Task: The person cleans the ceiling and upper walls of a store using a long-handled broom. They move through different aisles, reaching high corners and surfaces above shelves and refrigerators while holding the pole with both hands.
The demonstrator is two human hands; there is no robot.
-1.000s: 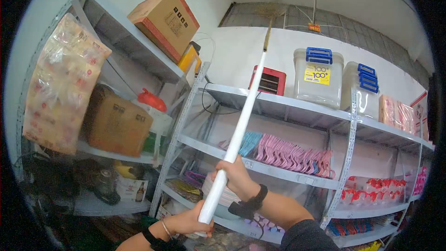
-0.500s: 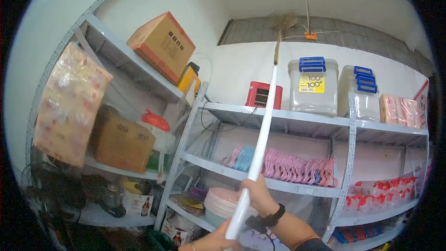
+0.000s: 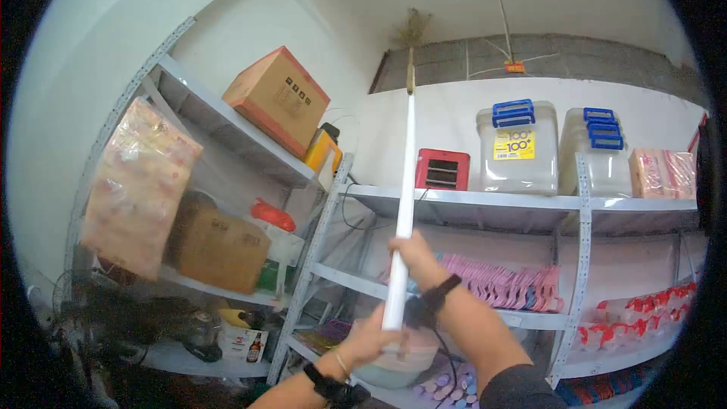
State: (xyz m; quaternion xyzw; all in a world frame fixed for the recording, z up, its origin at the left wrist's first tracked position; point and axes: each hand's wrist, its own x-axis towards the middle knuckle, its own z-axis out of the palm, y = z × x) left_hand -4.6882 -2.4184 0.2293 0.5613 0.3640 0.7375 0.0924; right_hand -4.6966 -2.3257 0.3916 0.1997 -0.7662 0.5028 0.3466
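Observation:
I hold up a long white pole [image 3: 405, 197] with a twiggy, broom-like head [image 3: 413, 29] at its far end. Near the lower end, my left hand [image 3: 365, 342] is closed around the pole. Higher along it, my right hand [image 3: 413, 257] has its fingers wrapped round the shaft. The bristles overlap the top of the grey panelled strip [image 3: 447, 60] and the ceiling in this view. Both wrists wear dark bands. Behind the hands, a stack of basins [image 3: 401, 367] is partly hidden.
Metal shelves [image 3: 485, 201] run across the front and along the left. On them are a red heater [image 3: 442, 170], clear storage bins [image 3: 517, 163], a cardboard box [image 3: 279, 98] and pink hangers [image 3: 500, 280]. Wires and an orange tag [image 3: 514, 67] hang near the ceiling.
The broom-like head has swung left and the pole stands more upright. Both hands have risen in view, still gripping it. The shelves appear shifted slightly right and down.

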